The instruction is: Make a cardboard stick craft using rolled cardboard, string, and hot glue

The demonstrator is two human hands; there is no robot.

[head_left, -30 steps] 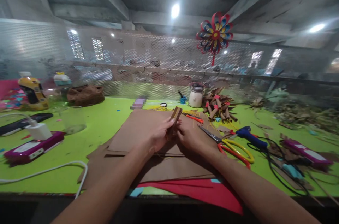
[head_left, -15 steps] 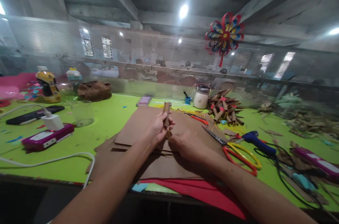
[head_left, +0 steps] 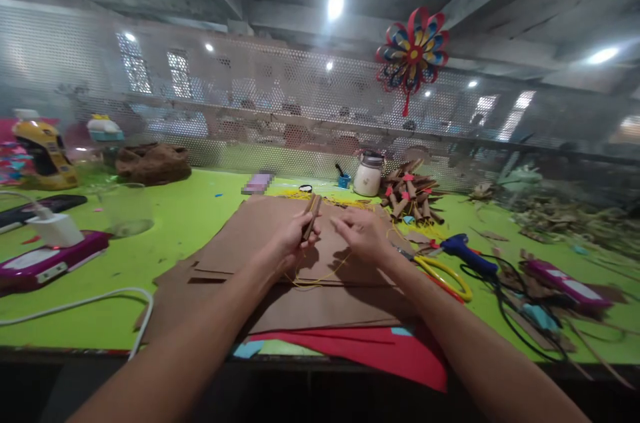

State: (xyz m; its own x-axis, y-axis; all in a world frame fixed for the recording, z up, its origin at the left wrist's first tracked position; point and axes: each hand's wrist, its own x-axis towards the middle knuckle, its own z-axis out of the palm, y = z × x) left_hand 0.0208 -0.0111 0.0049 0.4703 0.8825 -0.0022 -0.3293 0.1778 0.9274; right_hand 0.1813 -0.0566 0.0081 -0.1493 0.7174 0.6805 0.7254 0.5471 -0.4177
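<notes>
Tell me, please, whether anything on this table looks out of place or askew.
Yes, mildly: the red sheet sticks out beneath the unevenly stacked brown sheets and overhangs the front edge of the table. Loose scraps also lie untidily near the blue glue gun.

1. Brown roll [head_left: 313, 213]: slim, matte, stiff-looking. We read two narrow lengthwise lobes side by side with a groove between.
2. Pose: near mid-frame, gripped in the left hand [head_left: 297, 233], tilted, upper end leaning slightly right. Lower part is covered by fingers, so we can't see that end.
3. Yellow thread [head_left: 309, 285]: thin, slack. We see it sag in a loose curve just below the roll, lower center of frame, one stretch rising to the right.
4. We can't make out where the thread meets the roll.
</notes>
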